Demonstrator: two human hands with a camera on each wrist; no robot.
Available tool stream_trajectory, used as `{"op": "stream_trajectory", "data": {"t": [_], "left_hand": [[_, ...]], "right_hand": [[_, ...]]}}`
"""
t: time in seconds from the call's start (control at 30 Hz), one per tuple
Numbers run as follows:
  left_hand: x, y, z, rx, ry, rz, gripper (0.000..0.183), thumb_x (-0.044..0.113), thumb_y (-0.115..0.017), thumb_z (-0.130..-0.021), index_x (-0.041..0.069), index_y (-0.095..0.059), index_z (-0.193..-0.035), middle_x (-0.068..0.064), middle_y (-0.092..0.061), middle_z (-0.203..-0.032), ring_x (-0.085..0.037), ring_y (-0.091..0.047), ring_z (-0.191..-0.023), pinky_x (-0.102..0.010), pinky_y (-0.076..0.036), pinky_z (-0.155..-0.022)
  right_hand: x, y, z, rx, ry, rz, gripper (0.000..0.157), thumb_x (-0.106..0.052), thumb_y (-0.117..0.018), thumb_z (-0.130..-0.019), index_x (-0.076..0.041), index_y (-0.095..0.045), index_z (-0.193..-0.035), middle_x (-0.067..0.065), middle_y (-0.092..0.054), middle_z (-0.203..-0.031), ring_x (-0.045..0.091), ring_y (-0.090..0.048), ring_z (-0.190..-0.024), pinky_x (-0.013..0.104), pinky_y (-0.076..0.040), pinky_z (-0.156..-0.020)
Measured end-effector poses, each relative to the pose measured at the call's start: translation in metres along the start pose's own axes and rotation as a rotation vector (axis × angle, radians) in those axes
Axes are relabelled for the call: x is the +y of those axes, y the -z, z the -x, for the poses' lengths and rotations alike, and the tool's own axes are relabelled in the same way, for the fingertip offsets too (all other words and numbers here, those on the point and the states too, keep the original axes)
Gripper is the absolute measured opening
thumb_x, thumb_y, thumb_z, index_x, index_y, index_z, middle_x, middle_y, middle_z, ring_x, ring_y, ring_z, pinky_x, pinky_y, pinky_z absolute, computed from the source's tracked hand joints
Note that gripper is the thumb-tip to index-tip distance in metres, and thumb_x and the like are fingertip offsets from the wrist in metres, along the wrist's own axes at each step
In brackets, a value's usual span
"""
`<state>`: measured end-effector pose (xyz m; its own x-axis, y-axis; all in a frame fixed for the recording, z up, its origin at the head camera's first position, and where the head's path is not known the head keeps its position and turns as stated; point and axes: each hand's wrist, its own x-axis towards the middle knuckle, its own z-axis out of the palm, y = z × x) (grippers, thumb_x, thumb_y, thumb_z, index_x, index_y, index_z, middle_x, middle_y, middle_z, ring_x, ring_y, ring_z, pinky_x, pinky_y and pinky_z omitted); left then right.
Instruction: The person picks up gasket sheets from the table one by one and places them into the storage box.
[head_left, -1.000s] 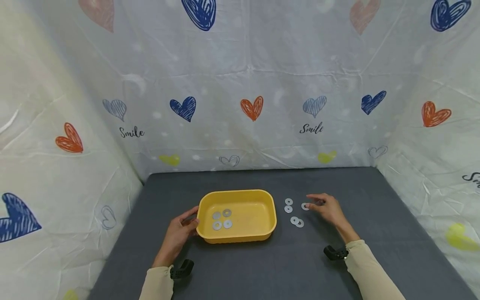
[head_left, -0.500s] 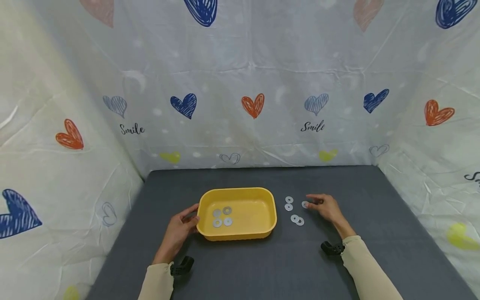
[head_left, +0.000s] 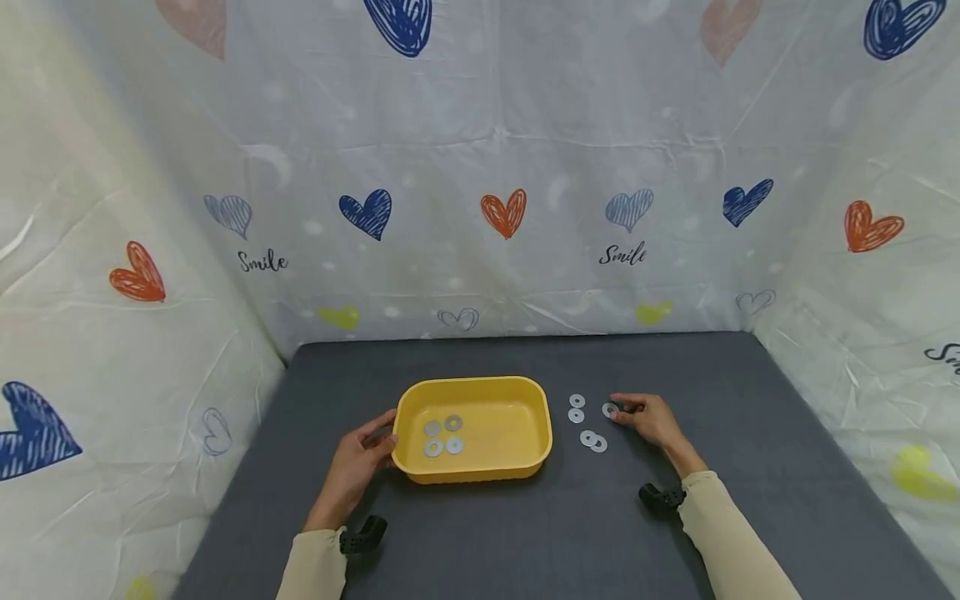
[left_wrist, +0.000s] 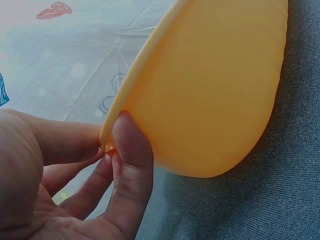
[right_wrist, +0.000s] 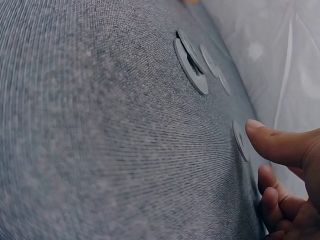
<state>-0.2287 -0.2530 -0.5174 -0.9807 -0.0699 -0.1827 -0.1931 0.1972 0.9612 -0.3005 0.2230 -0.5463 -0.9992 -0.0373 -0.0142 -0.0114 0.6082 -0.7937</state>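
The left hand (head_left: 354, 473) grips the left end of a yellow plastic tray (head_left: 506, 421), thumb and fingers pinching its rim (left_wrist: 131, 80) in the left wrist view. Several flat metal washers lie on the tray's floor at the left, one of them a darker washer (head_left: 453, 423). To the right of the tray, the right hand (head_left: 654, 421) is low over the table, its thumb at a single washer (right_wrist: 240, 141) that lies flat on the cloth. Whether the thumb touches it I cannot tell. The right index finger stretches past the washer's far side.
Between tray and right hand lie two washers (head_left: 576, 415) side by side and, nearer the front, two overlapping washers (head_left: 598, 445). Dark grey cloth (head_left: 480, 542) covers the table. A white sheet printed with hearts (head_left: 420, 275) hangs at the back and both sides.
The right thumb and fingers have shifted slightly around the single washer, which stays on the table. The left hand and the tray have held still.
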Motion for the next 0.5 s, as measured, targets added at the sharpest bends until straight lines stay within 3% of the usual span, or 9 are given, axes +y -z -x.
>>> {"op": "stream_trajectory", "data": {"t": [0.23, 0.5], "left_hand": [[0.0018, -0.0015, 0.0002, -0.003, 0.007, -0.002, 0.051, 0.008, -0.056, -0.1, 0.015, -0.045, -0.148, -0.013, -0.049, -0.147, -0.029, -0.063, -0.108, -0.031, -0.057, -0.075], [0.0042, -0.0005, 0.0019, -0.002, 0.007, -0.006, 0.051, 0.009, -0.057, -0.099, 0.015, -0.045, -0.149, -0.013, -0.049, -0.148, -0.029, -0.063, -0.107, -0.031, -0.057, -0.074]], "right_hand": [[0.0006, -0.0032, 0.0, 0.014, -0.035, 0.026, 0.034, -0.012, -0.075, -0.086, -0.004, -0.072, -0.119, 0.012, -0.062, -0.094, 0.017, -0.05, -0.071, 0.029, -0.04, -0.064], [0.0031, -0.0061, -0.0031, 0.043, 0.0, 0.071, 0.029, -0.011, -0.078, -0.083, -0.003, -0.074, -0.111, 0.011, -0.062, -0.092, 0.013, -0.049, -0.07, 0.025, -0.04, -0.064]]}}
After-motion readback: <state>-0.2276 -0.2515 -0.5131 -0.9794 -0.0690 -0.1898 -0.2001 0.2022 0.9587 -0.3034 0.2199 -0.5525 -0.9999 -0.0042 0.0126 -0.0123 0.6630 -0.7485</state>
